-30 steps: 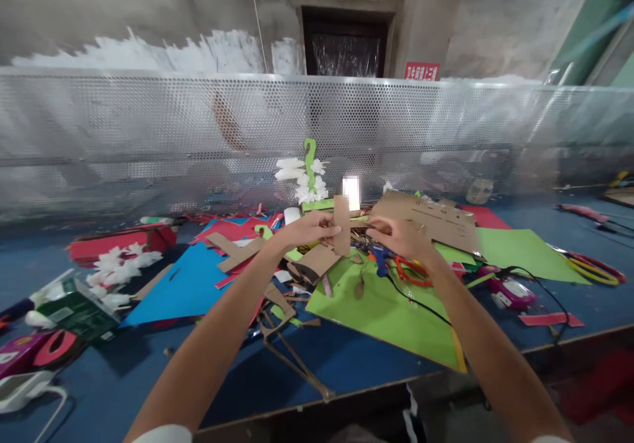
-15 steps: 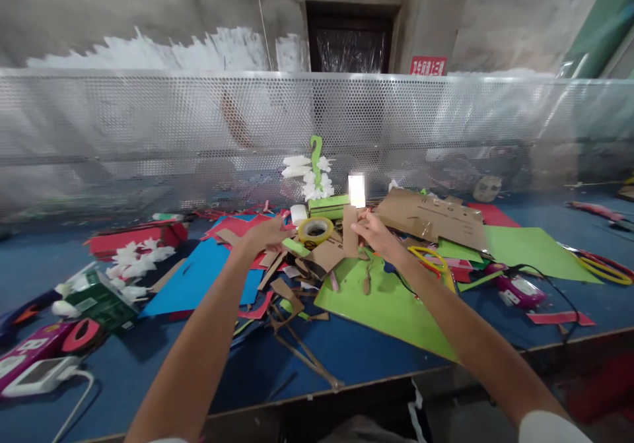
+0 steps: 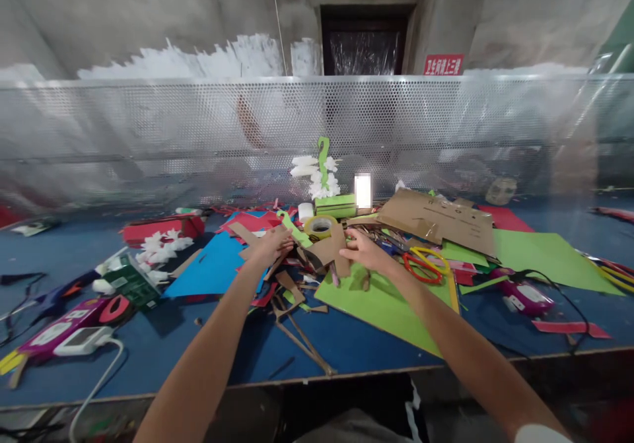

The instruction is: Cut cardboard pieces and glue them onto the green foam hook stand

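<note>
My left hand [image 3: 271, 245] reaches over the scrap pile with its fingers stretched out, resting on brown cardboard offcuts [image 3: 287, 284] beside a blue paper sheet [image 3: 212, 268]. My right hand [image 3: 364, 251] pinches a brown cardboard strip [image 3: 339, 248], which lies low against the pile. A yellow tape roll [image 3: 319, 225] sits just beyond both hands. Under my right wrist lies a green paper sheet [image 3: 391, 304].
Red scissors [image 3: 413, 268] and yellow scissors [image 3: 432, 258] lie right of my right hand. A large cardboard panel [image 3: 436, 215], white paper flowers [image 3: 317, 179], a red box [image 3: 158, 228], a green box [image 3: 131, 284], a white charger [image 3: 82, 340] and a pink device [image 3: 520, 294] crowd the blue table. A perforated metal screen [image 3: 148, 133] stands behind.
My left hand let go of the cardboard strip and moved left onto the scraps. My right hand lowered the strip onto the pile. The view shifted left.
</note>
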Available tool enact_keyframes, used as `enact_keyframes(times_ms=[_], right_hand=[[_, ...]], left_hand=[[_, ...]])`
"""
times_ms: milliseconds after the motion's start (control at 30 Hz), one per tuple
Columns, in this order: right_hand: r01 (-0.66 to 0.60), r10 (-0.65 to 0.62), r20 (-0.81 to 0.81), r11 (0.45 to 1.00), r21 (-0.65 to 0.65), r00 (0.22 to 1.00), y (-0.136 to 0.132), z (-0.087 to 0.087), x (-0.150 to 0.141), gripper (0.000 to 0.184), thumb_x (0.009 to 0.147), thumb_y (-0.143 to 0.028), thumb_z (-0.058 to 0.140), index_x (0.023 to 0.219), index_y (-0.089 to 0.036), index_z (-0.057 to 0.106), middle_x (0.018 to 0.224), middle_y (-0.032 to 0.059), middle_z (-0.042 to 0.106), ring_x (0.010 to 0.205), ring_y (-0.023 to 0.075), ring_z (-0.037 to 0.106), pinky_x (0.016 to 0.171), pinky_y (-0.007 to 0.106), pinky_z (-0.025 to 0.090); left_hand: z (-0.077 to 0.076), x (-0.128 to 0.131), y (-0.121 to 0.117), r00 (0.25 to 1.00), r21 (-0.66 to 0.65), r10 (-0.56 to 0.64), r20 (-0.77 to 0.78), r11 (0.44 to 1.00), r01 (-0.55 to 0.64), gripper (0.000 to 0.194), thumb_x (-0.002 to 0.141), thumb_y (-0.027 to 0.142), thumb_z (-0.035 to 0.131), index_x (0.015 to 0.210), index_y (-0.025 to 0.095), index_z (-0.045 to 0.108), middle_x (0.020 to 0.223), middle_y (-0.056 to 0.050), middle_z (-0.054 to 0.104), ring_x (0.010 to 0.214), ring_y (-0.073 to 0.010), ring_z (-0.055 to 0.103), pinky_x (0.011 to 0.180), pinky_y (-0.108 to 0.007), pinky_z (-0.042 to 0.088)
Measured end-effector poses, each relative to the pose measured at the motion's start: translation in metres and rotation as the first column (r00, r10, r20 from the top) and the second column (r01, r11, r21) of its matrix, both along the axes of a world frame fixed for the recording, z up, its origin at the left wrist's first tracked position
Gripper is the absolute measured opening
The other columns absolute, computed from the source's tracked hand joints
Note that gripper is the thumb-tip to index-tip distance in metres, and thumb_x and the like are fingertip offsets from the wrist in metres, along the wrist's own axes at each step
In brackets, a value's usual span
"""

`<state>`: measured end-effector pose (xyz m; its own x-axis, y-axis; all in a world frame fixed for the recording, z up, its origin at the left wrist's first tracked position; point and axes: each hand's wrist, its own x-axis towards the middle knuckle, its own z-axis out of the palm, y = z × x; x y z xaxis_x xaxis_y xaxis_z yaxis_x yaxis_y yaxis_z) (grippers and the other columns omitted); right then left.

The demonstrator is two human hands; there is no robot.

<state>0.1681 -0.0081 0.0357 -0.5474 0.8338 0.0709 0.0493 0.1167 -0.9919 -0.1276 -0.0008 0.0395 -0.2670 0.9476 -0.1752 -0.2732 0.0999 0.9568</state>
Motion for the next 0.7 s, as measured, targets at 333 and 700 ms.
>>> enact_keyframes(times_ms=[333, 700], right_hand=[[-0.016, 0.015, 0.012, 0.999, 0.032, 1.0, -0.006, 0.004, -0.005, 0.052, 0.081, -0.034, 0.084, 0.126, -0.023, 0.059, 0.111, 0.0104, 0.078, 0.104, 0.0278, 0.075, 0.086, 0.04, 0.061], [0.13, -0.121, -0.265, 0.991, 0.017, 0.957, -0.012, 0.039, 0.02, 0.039, 0.075, -0.047, 0.086, 0.099, -0.021, 0.07, 0.098, 0.0038, 0.077, 0.083, 0.0198, 0.072, 0.068, 0.029, 0.059]], left_hand=[[0.0, 0.028, 0.008, 0.999, -0.037, -0.032, 0.011, 0.999, 0.032, 0.029, 0.072, 0.023, 0.089, 0.076, 0.017, 0.061, 0.059, 0.001, 0.063, 0.045, -0.0093, 0.056, 0.043, -0.018, 0.047], [0.036, 0.024, -0.034, 0.92, 0.585, 0.221, -0.323, 0.811, 0.011, 0.029, 0.082, 0.042, 0.079, 0.102, 0.023, 0.07, 0.088, -0.002, 0.072, 0.083, -0.0207, 0.071, 0.079, -0.032, 0.062]])
